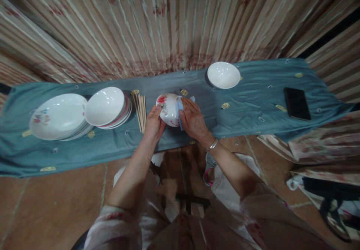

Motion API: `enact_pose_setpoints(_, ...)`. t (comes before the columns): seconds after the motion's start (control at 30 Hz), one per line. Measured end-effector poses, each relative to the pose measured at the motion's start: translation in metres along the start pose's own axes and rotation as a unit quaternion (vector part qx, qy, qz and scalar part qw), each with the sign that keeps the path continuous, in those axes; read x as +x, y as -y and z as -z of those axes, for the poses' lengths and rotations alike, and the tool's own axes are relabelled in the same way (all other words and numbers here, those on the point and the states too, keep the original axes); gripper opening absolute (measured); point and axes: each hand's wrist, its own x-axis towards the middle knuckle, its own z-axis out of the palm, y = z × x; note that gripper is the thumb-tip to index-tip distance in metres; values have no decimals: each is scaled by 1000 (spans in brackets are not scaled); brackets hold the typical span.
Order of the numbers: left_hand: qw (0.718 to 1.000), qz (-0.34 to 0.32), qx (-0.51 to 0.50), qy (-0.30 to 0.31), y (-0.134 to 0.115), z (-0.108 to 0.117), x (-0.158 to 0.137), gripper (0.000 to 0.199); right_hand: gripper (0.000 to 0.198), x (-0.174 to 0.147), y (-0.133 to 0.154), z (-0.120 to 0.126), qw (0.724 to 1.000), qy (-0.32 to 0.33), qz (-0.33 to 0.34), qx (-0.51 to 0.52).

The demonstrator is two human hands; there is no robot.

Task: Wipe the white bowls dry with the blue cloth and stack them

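Note:
A white bowl (170,109) with red flowers is held tilted over the middle of the table, its outside turned up toward me. My left hand (156,122) grips its left rim, thumb on the outer surface. My right hand (193,118) is closed around a light blue cloth (179,111) and presses it on the bowl's right side. The right fingertips are partly hidden behind the cloth and bowl. Just left of my left hand lie several wooden chopsticks (140,111).
A stack of white bowls (105,105) and a stack of larger flowered dishes (59,115) stand at the left. One white bowl (224,75) sits at the back right. A black flat object (297,103) lies far right on the teal tablecloth (253,107). Pleated curtains (180,29) hang behind.

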Motion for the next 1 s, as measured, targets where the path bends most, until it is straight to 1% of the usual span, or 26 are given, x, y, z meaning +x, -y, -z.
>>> enact_pose_setpoints(0.17,1000,-8,-6,12,3,5,4,11,49,-2,-1,4,1000,-6,-5,-15)
enact_pose_setpoints(0.27,999,-24,-5,23,5,7,7,17,45,-4,-3,5,1000,-14,-7,-16)
enact_pose_setpoints(0.37,999,-34,4,31,7,9,10,22,42,-7,-4,5,999,-30,7,-14)
enact_pose_setpoints(0.47,999,-39,8,35,8,8,10,22,41,-8,-5,4,999,-38,29,4)
enact_pose_setpoints(0.63,998,-42,15,35,7,7,8,23,44,-7,-3,3,998,-36,42,31)
enact_pose_setpoints(0.83,997,-43,41,50,7,1,0,36,49,-3,-2,5,997,-23,60,36)
enact_pose_setpoints(0.93,997,-45,46,53,7,-1,-3,35,48,-1,-1,7,997,-20,73,25)
enact_pose_setpoints(1.0,997,-42,48,54,8,-1,-4,34,47,2,0,8,997,-21,70,20)
